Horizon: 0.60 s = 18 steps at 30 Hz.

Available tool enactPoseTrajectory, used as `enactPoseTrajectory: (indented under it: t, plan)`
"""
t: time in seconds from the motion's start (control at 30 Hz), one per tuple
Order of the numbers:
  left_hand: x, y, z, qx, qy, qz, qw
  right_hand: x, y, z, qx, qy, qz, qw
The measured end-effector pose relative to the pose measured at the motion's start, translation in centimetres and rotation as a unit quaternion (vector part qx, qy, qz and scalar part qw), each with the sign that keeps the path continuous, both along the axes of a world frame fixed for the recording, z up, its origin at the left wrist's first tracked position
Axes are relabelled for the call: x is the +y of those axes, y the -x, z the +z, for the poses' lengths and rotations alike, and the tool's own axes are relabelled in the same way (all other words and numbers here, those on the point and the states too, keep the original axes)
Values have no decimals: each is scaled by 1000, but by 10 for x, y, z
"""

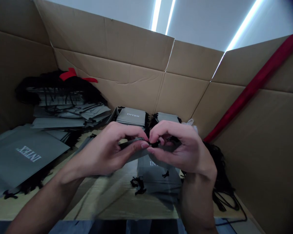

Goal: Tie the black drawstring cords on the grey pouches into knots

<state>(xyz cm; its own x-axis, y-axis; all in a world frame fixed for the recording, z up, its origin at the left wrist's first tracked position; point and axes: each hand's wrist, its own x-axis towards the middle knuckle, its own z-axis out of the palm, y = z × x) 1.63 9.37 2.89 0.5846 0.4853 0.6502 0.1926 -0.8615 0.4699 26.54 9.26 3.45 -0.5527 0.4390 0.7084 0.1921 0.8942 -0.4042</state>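
My left hand point(112, 146) pinches the edge of a grey flat bag point(130, 143) between thumb and fingers. Opposite it, my right hand point(185, 146) is closed in a pinch on a short black cord point(155, 144) at that bag's edge. The fingertips of both hands nearly meet and hide most of the cord. Below them lies a stack of grey bags point(161, 182) printed INTEX, with knotted black cord ends point(138, 186) sticking out at its side.
Two bag stacks point(132, 116) stand at the back. More printed bags point(29, 152) lie at left, near a heaped pile with black cords point(88, 91) and red strips point(68, 74). Loose black cords point(222, 182) lie right. Cardboard walls point(132, 65) enclose the table; a red band point(254, 91) crosses one.
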Motion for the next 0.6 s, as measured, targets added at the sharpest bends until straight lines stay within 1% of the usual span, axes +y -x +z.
enactPoseTrajectory:
  t: [0.1,0.23,0.37,0.47,0.53,0.6]
  plan:
    - [-2,4,0,10,23,-7,1000,1,1,-2,16,-3,11,1000]
    - [-6,10,4,18,19,-23,999,4,6,-2,37,-20,32,999]
    - [-5,13,5,25,17,-7,1000,3,9,-2,54,-15,48,997]
    - [-1,12,2,-10,-26,26,999,-1,8,-2,69,45,20,996]
    - [1,10,0,-33,-64,52,996,-4,5,-2,95,101,-13,990]
    - [2,8,-1,-51,-96,70,992,-7,2,0,112,137,-34,984]
